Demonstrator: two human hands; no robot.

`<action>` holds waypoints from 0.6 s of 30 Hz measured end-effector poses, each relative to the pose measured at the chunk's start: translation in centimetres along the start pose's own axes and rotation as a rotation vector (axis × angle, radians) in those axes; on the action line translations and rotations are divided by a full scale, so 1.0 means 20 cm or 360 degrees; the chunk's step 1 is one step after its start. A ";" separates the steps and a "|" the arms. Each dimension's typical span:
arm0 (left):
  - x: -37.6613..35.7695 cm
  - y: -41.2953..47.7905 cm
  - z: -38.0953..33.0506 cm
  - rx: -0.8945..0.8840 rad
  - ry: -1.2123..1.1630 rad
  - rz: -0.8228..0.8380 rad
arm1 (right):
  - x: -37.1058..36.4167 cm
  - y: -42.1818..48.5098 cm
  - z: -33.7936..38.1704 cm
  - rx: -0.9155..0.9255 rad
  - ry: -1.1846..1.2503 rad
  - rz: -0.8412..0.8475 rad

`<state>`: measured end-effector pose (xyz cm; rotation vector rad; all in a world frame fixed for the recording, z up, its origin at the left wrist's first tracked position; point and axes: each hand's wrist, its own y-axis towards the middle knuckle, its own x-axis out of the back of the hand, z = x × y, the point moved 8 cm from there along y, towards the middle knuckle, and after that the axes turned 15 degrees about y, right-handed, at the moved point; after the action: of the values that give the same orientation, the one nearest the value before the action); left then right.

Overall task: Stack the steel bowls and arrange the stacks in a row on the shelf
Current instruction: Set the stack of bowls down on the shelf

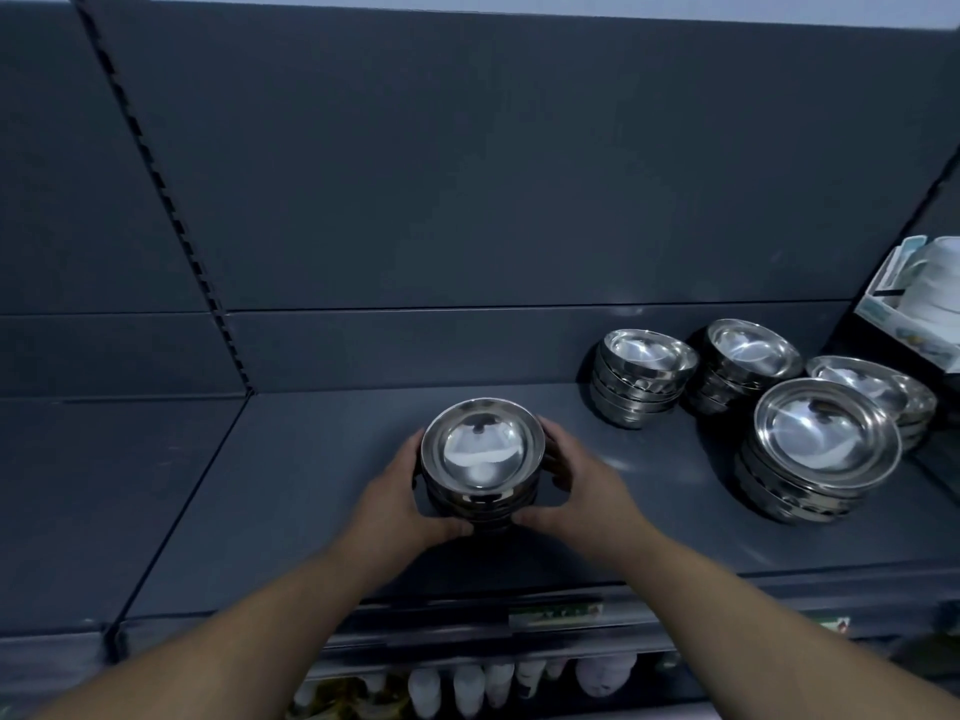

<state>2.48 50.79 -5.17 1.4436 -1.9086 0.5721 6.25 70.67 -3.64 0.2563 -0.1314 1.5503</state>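
A stack of steel bowls stands on the dark grey shelf, near its middle. My left hand grips the stack's left side and my right hand grips its right side, fingers curled round the lower bowls. To the right stand other stacks of steel bowls: one at the back, one beside it, a wide one in front, and one partly hidden behind that at the far right.
The shelf's back panel rises behind the bowls. A slotted upright divides this bay from the one on the left. White boxed ware sits at the far right. Below the shelf's front edge stand white bottles.
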 end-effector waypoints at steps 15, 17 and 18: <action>0.08 -0.01 -0.11 -0.0090 -0.0060 0.0006 | 0.03 0.00 0.05 0.0034 0.0009 -0.0072; 0.10 0.00 -0.11 -0.0090 -0.0064 -0.0020 | 0.03 0.00 0.05 0.0047 0.0009 -0.0087; 0.11 0.00 -0.12 -0.0096 -0.0063 -0.0029 | 0.03 0.00 0.05 0.0054 0.0012 -0.0089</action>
<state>2.65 50.96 -1.91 1.4422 -1.9248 0.4766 6.37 71.01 -2.56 0.2786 -0.0917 1.4986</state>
